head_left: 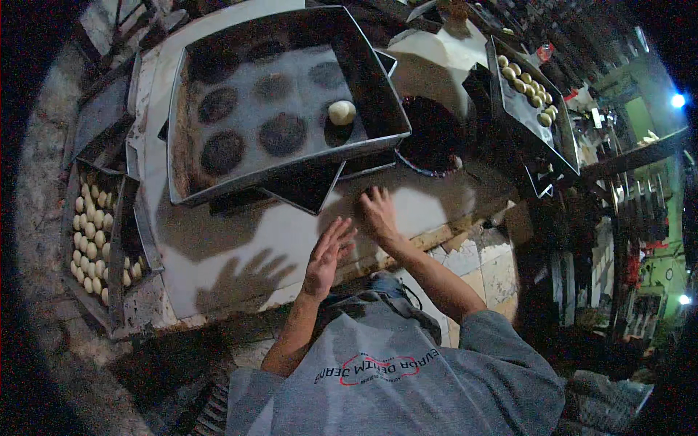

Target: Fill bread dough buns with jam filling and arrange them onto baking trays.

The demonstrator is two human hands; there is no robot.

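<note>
By the left edge of your counter (436,207), a box (125,218) holds pale dough balls (90,230), perhaps in rows to save space. The big tray (247,127) rests on other trays (310,190), which seem to lift it. Your left hand (329,258) is empty, its fingers open and slightly spread. 1 dough ball (342,112) lies near the big tray's near right corner. Your right hand (379,216) is above the counter, fingers partly curled; whether it holds something, I cannot tell. Rightmost, a long tray (525,120) carries more balls (518,86).
</note>
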